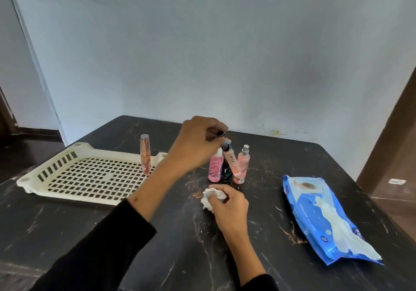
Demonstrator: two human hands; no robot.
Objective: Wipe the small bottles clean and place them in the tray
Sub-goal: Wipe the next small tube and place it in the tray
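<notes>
While one bottle [145,153] stands in the tray [67,191], I'm mid-pickup at desk [281,160] centre.
Left hand [194,146] pinches the tilted bottle's [231,162] black cap; right hand [227,203] grips the wipe [208,202]. I'd lift, wipe, then tray.

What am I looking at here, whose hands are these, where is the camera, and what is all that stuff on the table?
This is one picture from a camera worn on a person's head, looking down at their own two hands; no machine is involved. The left hand pinches the top of a tilted peach bottle among three others standing on the dark table. The right hand holds a crumpled white wipe. One rose-gold bottle stands in the cream tray. A blue wipes pack lies to the right.
</notes>
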